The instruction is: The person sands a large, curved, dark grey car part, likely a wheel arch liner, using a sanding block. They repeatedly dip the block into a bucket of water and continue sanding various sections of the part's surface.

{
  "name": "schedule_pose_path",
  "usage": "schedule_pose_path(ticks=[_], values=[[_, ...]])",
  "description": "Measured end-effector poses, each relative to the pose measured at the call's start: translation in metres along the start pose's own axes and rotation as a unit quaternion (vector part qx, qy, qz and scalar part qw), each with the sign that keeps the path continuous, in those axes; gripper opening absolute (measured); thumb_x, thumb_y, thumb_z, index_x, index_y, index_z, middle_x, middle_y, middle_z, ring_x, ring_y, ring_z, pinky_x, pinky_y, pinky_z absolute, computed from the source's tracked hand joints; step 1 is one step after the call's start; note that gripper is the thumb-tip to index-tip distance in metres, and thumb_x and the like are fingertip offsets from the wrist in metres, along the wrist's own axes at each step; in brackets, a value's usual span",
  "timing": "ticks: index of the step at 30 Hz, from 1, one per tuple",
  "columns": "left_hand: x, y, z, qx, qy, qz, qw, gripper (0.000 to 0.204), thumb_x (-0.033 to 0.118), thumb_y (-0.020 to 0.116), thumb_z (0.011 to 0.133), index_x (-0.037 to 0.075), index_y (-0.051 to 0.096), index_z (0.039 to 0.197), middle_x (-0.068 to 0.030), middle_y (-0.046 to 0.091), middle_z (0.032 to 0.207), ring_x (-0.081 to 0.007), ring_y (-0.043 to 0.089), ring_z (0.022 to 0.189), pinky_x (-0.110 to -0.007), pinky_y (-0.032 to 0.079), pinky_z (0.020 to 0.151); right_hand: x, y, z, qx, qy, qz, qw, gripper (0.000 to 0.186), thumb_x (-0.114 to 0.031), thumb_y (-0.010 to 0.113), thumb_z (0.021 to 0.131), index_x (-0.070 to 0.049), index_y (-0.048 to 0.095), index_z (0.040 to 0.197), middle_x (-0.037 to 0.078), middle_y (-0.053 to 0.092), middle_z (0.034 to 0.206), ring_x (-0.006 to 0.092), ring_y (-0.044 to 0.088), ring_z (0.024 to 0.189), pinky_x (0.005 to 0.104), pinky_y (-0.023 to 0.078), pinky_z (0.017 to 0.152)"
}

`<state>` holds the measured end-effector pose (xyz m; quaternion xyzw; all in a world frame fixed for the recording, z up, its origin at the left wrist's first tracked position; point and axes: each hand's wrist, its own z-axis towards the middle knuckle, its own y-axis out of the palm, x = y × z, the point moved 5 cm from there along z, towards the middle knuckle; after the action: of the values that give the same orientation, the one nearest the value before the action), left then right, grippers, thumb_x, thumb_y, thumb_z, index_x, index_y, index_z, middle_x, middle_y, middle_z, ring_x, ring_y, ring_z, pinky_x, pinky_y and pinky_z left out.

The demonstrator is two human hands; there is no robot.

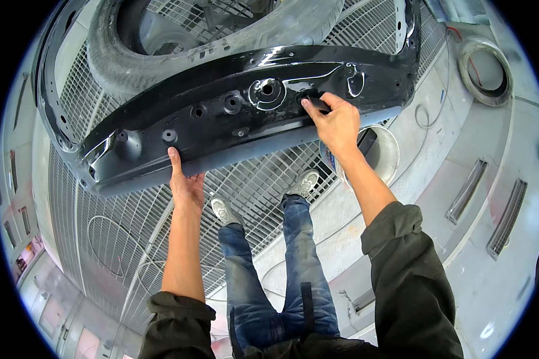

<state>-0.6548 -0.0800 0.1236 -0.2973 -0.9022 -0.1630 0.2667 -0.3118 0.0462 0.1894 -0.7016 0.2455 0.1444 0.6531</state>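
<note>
A glossy black car body panel (203,134), curved along its far edge and pierced with several holes, spans the view in front of me. It looks wet in places, with bright streaks on its surface. My left hand (187,185) holds the panel's near edge, thumb on top and fingers underneath. Toward the panel's right part, my right hand (339,122) is closed on a small dark pad (319,105), pinched between thumb and fingers and resting against the black surface. The hand partly hides the pad, so its exact kind is unclear.
Under the panel's far side lies a large dusty tyre (179,69). A round bucket (391,158) stands near my right forearm, with a dark bar inside. Metal floor grating (120,221) runs beneath. At the far right are a grey ring-shaped roll (502,90) and a loose cable (443,90).
</note>
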Motion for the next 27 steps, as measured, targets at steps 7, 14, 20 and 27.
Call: schedule_pose_path(ticks=[7,14,20,27], values=[[-0.001,-0.01,0.002,0.004,-0.014,0.009,1.0,0.091,0.059,0.083,0.079,0.0,0.049,0.139,-0.009,0.061,0.132,-0.0212,0.063,0.115,-0.035,0.053,0.099,-0.019,-0.025,0.027,-0.045,-0.287,-0.152,0.945,0.021,-0.026,0.082,0.078,-0.01,0.067,0.083,0.005,0.066,0.082,0.032,0.069,0.079,0.0445,0.055,0.068],[0.0,0.003,-0.005,-0.022,0.018,0.003,1.0,0.097,0.061,0.082,0.079,-0.001,0.043,0.143,-0.0098,0.058,0.138,-0.024,0.058,0.126,-0.036,0.051,0.11,-0.013,-0.006,0.022,0.008,-0.2,-0.009,0.98,0.039,-0.04,0.083,0.08,-0.005,0.066,0.078,0.006,0.065,0.076,0.0313,0.064,0.067,0.0418,0.048,0.06],[0.0,-0.003,0.003,-0.013,0.005,-0.002,1.0,0.095,0.06,0.082,0.08,-0.001,0.045,0.142,-0.0111,0.059,0.136,-0.024,0.06,0.123,-0.036,0.051,0.107,0.003,0.01,0.005,0.043,0.027,0.044,0.998,0.05,-0.052,0.083,0.079,-0.005,0.068,0.075,0.012,0.065,0.066,0.0334,0.065,0.064,0.043,0.049,0.062],[0.003,-0.003,-0.004,-0.007,-0.015,0.008,1.0,0.095,0.059,0.082,0.08,-0.001,0.045,0.144,-0.0107,0.058,0.139,-0.0249,0.059,0.125,-0.039,0.047,0.111,0.003,-0.037,0.037,-0.035,-0.114,-0.123,0.985,0.037,-0.04,0.085,0.079,-0.006,0.072,0.081,0.012,0.069,0.073,0.0324,0.065,0.069,0.0403,0.051,0.065]])
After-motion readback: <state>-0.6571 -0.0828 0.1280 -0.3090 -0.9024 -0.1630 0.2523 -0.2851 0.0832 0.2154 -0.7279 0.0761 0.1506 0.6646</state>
